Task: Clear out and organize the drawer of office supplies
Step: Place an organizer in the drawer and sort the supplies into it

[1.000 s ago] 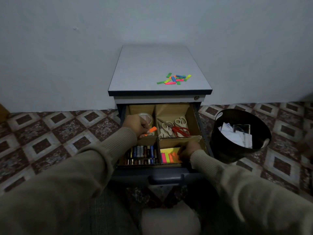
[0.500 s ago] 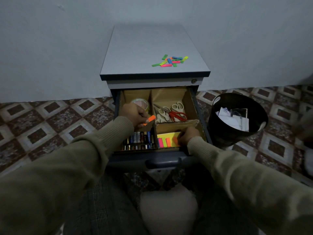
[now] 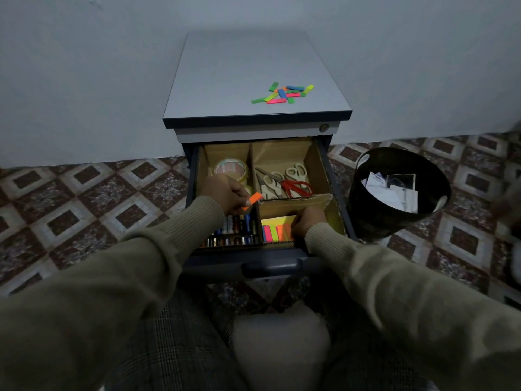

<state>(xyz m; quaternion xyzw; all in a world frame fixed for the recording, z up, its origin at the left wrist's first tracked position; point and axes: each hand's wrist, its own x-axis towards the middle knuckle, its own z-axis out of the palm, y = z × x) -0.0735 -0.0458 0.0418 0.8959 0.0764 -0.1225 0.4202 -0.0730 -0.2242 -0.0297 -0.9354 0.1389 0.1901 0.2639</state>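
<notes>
1. Floor tiles [image 3: 70, 198] in a brown and cream diamond pattern fill the left of your view, running up to a plain pale wall [image 3: 84, 80].
2. Your left hand [image 3: 225, 193] hovers over the left side of the open drawer [image 3: 194, 176], fingers curled, pinching an orange sticky flag [image 3: 253, 199] between thumb and fingertips; the flag sticks out to the right, over the cardboard divider [image 3: 293, 199].
3. Just behind that hand, in the back-left compartment, sits a roll of clear tape [image 3: 229, 167].
4. Below the hand, the front-left compartment holds a row of batteries [image 3: 234, 231] lying side by side.
5. On top of the cabinet [image 3: 225, 80], towards its right front, a loose scatter of coloured flags [image 3: 282, 93] in green, blue, pink, orange and yellow lies in a small heap.
6. The back-right compartment holds several pairs of scissors [image 3: 284, 182], pale-handled ones beside a red-handled pair, touching and overlapping.
7. The front-right compartment holds yellow sticky notes [image 3: 275, 221] with a row of coloured flag pads [image 3: 272, 232] along the near edge.
8. Your right hand [image 3: 307, 222] rests in that compartment on the right end of the pads, fingers curled down onto them; you cannot tell whether it actually grips anything.
9. The drawer handle [image 3: 272, 268] faces you, below both wrists.
10. A black waste bin [image 3: 394, 193] stands on the floor just right of the drawer, tilted towards you, with crumpled paper [image 3: 386, 193] inside.
</notes>
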